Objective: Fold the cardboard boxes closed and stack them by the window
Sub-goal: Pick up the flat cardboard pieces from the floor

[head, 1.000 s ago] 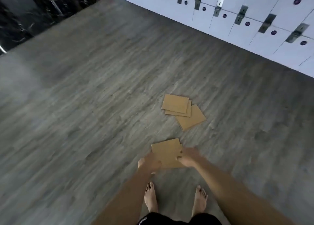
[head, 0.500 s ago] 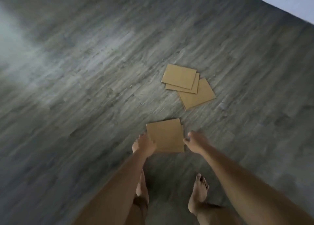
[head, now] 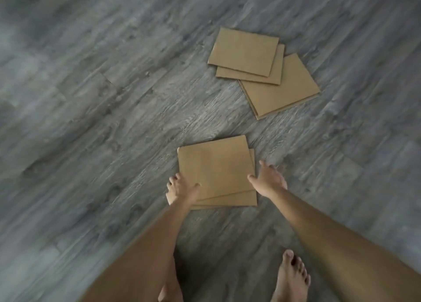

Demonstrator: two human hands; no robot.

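near stack: two flat cardboard sheets on the floor, top one skewed over the lower so the lower shows along the right and bottom edges
left hand: left hand at the near-left corner of that stack, thumb lying on the top sheet, fingers curled around the left edge; looks like a pinch on the corner, some motion blur
right hand: right hand at the right edge of the stack, fingers spread and mostly straight, thumb tip at or just over the edge of the top sheet; can't tell if it actually touches
far pile: three more flat cardboard sheets fanned over each other, up and to the right, apart from the near stack
floor: grey wood-look planks
feet: bare right foot at the bottom, left one mostly hidden behind the left forearm
blur: edges of the view smeared
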